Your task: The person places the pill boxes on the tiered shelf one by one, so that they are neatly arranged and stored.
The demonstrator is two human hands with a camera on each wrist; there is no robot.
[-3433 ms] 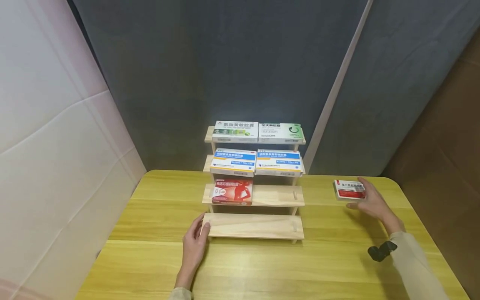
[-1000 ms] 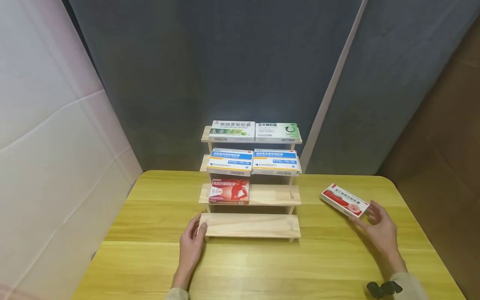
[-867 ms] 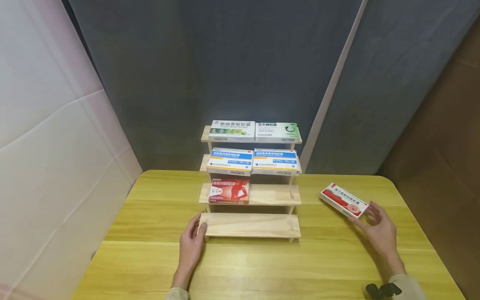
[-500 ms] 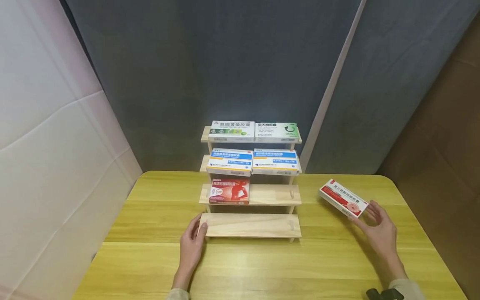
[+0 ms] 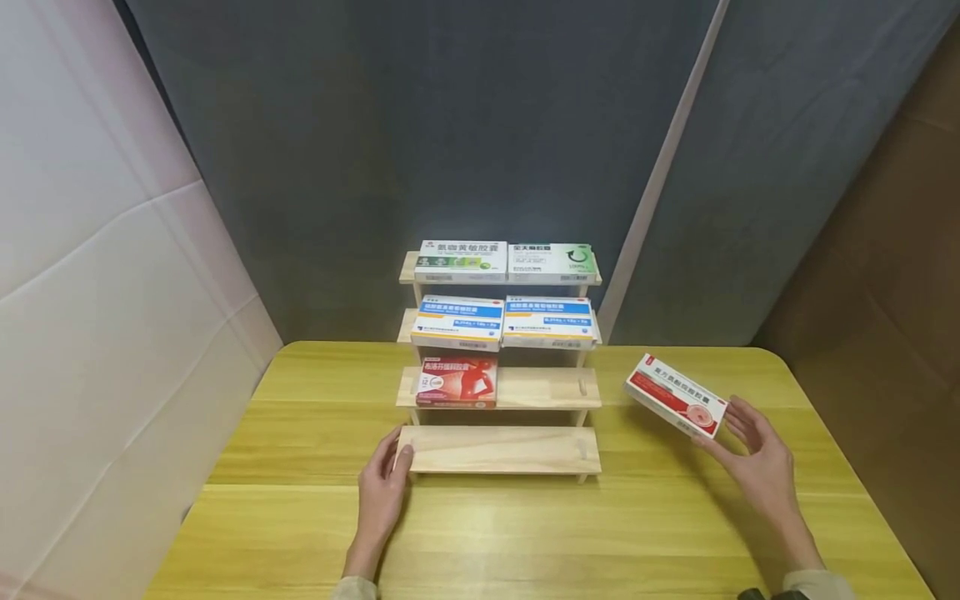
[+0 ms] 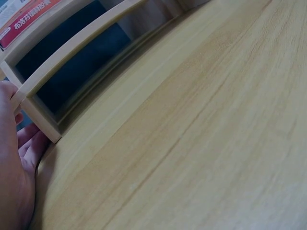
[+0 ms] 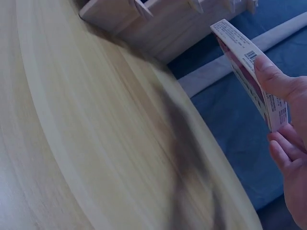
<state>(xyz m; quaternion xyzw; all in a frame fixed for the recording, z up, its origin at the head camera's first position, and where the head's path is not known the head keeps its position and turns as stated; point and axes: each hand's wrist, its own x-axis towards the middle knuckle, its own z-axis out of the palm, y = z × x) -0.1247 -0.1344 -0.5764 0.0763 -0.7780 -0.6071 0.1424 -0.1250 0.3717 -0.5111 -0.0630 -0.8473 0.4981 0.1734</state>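
Note:
My right hand (image 5: 761,467) pinches one end of a white and red medicine box (image 5: 677,395) between thumb and fingers. The box is tilted and held above the table, right of a four-step wooden display rack (image 5: 498,450). In the right wrist view the thumb presses the printed narrow side of the medicine box (image 7: 249,62). My left hand (image 5: 384,483) grips the left end of the rack's lowest step, its thumb on top. In the left wrist view, fingers of the left hand (image 6: 33,143) lie against the rack's leg.
A red medicine box (image 5: 457,383) lies left on the second step. Two blue and white boxes (image 5: 459,322) share the third. On the top step are a white-green box (image 5: 461,261) and a pale green box (image 5: 552,262). A grey curtain (image 5: 487,125) hangs behind the table (image 5: 300,517).
My right hand has taken the white and red box from the table's right side, lifted and turned it, then shifted slightly left with it. My left hand keeps its hold on the rack.

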